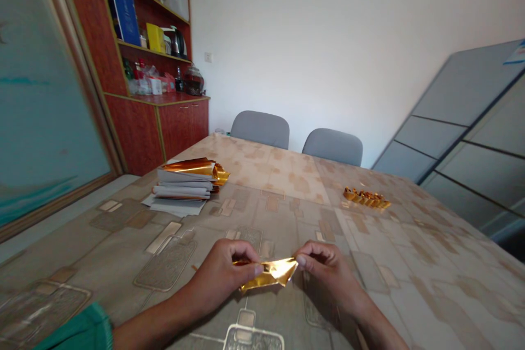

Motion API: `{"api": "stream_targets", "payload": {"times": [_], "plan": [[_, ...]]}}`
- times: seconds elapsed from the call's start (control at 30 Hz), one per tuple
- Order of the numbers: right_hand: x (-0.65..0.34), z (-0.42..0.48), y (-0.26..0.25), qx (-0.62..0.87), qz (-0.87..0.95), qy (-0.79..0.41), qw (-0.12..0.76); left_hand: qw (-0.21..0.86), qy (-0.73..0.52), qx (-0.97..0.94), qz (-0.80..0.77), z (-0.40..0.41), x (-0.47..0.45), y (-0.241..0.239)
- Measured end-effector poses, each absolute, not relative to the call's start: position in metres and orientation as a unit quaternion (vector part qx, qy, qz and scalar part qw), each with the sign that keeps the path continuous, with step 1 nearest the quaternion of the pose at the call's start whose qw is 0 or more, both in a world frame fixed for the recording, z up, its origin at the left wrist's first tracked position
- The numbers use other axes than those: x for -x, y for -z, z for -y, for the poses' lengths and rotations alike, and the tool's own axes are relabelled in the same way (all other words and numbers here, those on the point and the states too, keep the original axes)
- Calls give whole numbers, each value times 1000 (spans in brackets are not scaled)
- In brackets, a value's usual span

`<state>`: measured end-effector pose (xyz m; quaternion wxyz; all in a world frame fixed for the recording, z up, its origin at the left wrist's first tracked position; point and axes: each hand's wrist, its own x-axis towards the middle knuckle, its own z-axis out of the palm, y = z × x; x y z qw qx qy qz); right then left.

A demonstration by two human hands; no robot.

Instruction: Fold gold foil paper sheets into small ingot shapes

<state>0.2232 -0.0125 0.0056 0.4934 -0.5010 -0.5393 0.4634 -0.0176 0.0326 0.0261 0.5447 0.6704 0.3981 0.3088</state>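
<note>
Low over the table's near side, a partly folded piece of gold foil paper (pixel 268 278) is stretched between my two hands. My left hand (pixel 229 268) pinches its left end, thumb in front. At the right tip, the thumb and fingertips of my right hand (pixel 326 265) are closed on the foil's corner. Further off to the left lies a stack of foil paper sheets (pixel 182 183), grey-white edges facing me and gold curling on top. A row of folded gold foil pieces (pixel 366 198) rests to the right.
A patterned cloth covers the table (pixel 270 167). Two grey chairs (pixel 260 128) stand at its far edge. At the back left is a red-brown cabinet (pixel 180 126) with loaded shelves. Grey panels (pixel 443 93) lean along the right side.
</note>
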Motion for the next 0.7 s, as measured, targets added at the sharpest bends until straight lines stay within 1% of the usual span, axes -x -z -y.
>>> {"api": "stream_targets", "payload": {"times": [0.13,0.2,0.23,0.33,0.43,0.57,0.7], "plan": [[-231,14,-30,516,514,-455,513,565,-304,-658,-394,-34,19,-24],[-225,18,-36,512,517,-464,505,578,-289,-658,-386,-32,17,-22],[-219,20,-36,505,531,-474,488,584,-281,-659,-383,-30,16,-20],[-198,27,-31,475,635,-471,386,591,-262,-663,-378,-22,13,-18],[-183,30,-23,480,657,-463,352,585,-249,-668,-387,-18,12,-20],[-182,29,-18,487,623,-478,383,587,-267,-665,-376,-20,13,-23],[-192,24,-12,484,578,-508,417,636,-324,-580,-393,-24,15,-24]]}}
